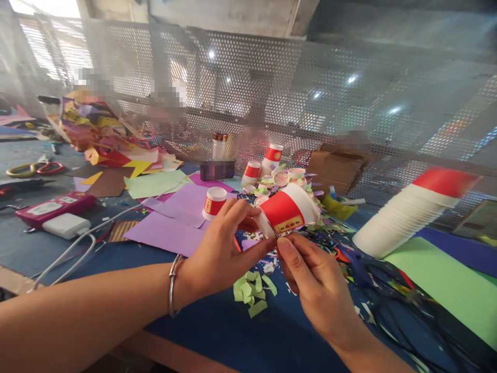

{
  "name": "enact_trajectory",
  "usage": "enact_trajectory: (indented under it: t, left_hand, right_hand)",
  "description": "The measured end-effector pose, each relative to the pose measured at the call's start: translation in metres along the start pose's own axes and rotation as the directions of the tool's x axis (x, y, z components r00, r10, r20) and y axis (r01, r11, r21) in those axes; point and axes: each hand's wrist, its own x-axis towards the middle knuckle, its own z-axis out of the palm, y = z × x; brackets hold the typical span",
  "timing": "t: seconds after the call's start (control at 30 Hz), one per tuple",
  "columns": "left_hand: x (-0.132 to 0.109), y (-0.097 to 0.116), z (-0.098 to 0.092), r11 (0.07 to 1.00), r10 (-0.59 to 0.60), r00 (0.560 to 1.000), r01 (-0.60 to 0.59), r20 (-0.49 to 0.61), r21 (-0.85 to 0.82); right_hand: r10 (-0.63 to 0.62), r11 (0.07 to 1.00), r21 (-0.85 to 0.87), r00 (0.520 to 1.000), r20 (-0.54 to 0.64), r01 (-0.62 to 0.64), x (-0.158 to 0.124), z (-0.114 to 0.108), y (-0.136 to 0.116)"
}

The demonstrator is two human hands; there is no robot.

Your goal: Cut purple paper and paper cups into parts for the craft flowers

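Observation:
My left hand is closed on a red and white paper cup, held on its side above the blue table. The thumb and fingers pinch the cup's narrow end. My right hand is closed too, its thumb and forefinger pinching the cup's lower edge near the gold label. A silver bangle sits on my left wrist. Green paper scraps lie just under my hands.
A cut-down red cup stands on purple paper. More small cups and paper flowers lie behind. A stack of cups lies on its side at right by green paper. Scissors, charger and cable at left. Perforated metal screen behind.

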Motion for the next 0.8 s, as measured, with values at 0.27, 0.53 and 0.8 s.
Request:
enact_trajectory:
  t: [0.27, 0.53, 0.8]
  left_hand:
    - [0.0046, -0.0031, 0.0085, 0.848, -0.158, 0.983, 0.182, 0.090, -0.498]
    - [0.0050, -0.0003, 0.0088, 0.775, -0.189, 0.977, 0.210, 0.098, -0.596]
    - [0.0020, 0.0010, 0.0085, 0.838, -0.241, 0.967, 0.248, 0.078, -0.486]
  right_hand:
    - [-0.028, 1.000, 0.012, 1.000, -0.012, 0.028, 0.0012, -0.0007, -0.0065]
    - [-0.012, 1.000, -0.016, 1.000, -0.027, 0.011, -0.0006, -0.0019, -0.0025]
    - [0.031, 0.999, -0.027, 0.999, -0.021, -0.031, 0.0020, 0.0012, -0.0021]
